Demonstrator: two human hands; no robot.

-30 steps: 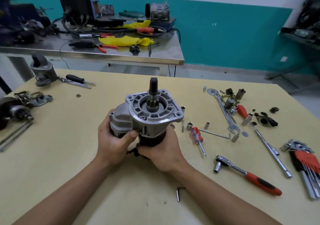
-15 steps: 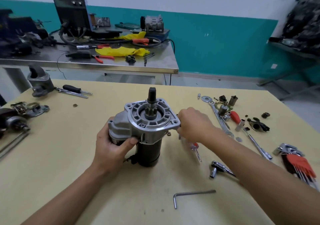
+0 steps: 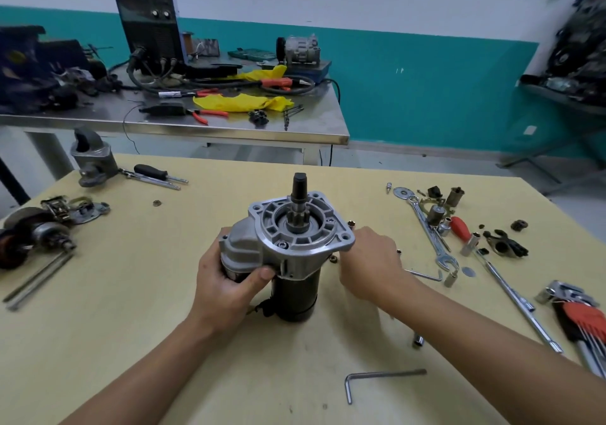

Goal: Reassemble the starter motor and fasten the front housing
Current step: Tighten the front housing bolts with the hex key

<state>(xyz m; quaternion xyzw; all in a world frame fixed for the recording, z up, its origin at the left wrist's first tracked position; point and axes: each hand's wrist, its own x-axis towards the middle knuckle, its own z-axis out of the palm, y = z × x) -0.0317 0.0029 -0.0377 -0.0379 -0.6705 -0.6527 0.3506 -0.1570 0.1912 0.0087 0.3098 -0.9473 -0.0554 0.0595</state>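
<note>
starter motor (image 3: 296,288) on yellow table (image 3: 131,326); steel bench (image 3: 311,124), teal wall (image 3: 426,96) behind.

I see silver-grey on the cast metal front housing (image 3: 301,237), plain black on the cylindrical starter motor body (image 3: 296,293), pale yellow on the wooden tabletop (image 3: 131,326), red on the plastic screwdriver handle (image 3: 460,229) and the hex key set's holder (image 3: 587,321), bright yellow on the crumpled cloth (image 3: 239,102), and teal below white on the wall (image 3: 426,96).

The left hand (image 3: 229,280) gripped the starter motor (image 3: 295,237) from its left side, thumb pressed across the front. The right hand (image 3: 370,260) was knuckles-up just right of it, fingers curled downward out of sight. Both bare forearms reached in from below.
</note>
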